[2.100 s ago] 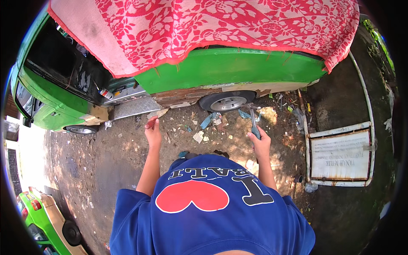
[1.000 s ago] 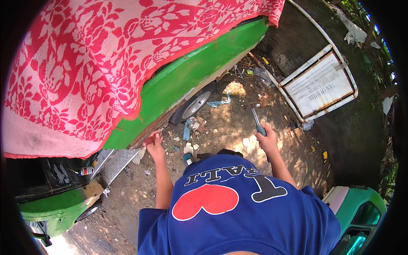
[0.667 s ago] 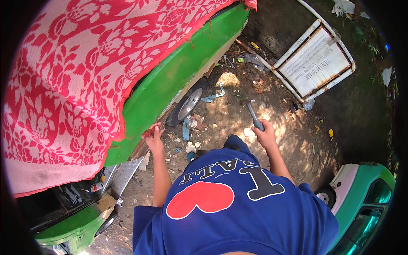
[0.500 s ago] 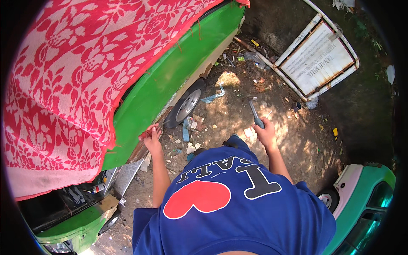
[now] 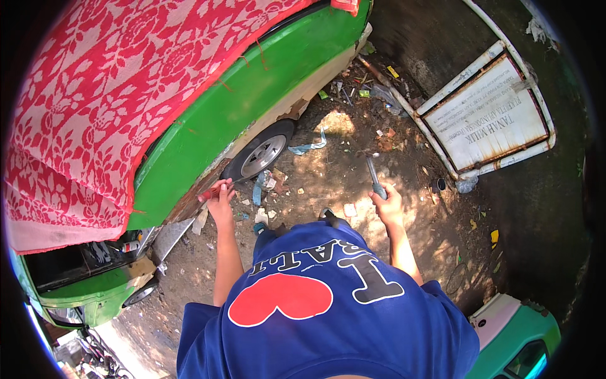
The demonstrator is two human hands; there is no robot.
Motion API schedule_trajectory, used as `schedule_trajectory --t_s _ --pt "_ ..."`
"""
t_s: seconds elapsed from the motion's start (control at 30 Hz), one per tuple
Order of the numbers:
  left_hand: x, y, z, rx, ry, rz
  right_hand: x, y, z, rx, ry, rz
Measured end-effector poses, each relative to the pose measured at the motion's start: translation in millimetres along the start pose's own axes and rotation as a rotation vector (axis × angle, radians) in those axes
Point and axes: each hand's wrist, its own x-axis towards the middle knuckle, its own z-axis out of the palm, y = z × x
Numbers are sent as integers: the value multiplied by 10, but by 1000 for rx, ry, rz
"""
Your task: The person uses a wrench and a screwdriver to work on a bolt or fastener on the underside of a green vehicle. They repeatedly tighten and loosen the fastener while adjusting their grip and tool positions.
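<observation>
My left hand (image 5: 220, 203) is closed round a red-handled screwdriver (image 5: 207, 194), whose thin shaft points right toward the wheel (image 5: 264, 155) of a green vehicle (image 5: 221, 129). That hand is close to the vehicle's lower side, though I cannot tell if the tool touches it. On the right, my right hand (image 5: 388, 206) grips the blue-grey handle of a hammer (image 5: 372, 170). Its metal shaft points away from me, and its head is over the dirt ground. A wide gap separates the two hands.
A red and pink flowered cloth (image 5: 101, 114) covers the vehicle. Litter and blue cloth scraps (image 5: 309, 146) lie on the dirt ground (image 5: 328, 180). At the far right leans a rusty white sign frame (image 5: 489, 120). Another green vehicle (image 5: 527, 341) stands at lower right.
The view has shifted, so the sign sits lower and farther right and the wheel farther left. Both hands keep their tools. The hammer stands a little more upright in the view.
</observation>
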Motion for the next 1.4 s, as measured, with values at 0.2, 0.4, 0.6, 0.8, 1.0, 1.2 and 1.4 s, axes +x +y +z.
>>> schedule_trajectory --t_s 0.2,0.4,0.6,0.8,1.0,1.2,1.4 --pt "-219 72 297 38 29 -19 265 -35 -332 -55 -82 -19" --pt "-258 180 492 29 70 -43 250 -27 -402 -22 -119 4" --pt "-224 136 617 38 30 -32 230 60 -447 7 -116 2" --pt "-154 -17 704 -44 33 -19 140 119 -548 11 -71 49" --pt "-244 -162 790 69 1 34 261 149 -641 -14 -114 1" --pt "-297 -286 707 -128 48 7 223 -60 -488 -89 -154 46" --pt "-195 -354 619 -97 39 79 322 -227 -209 -139 -221 -9"
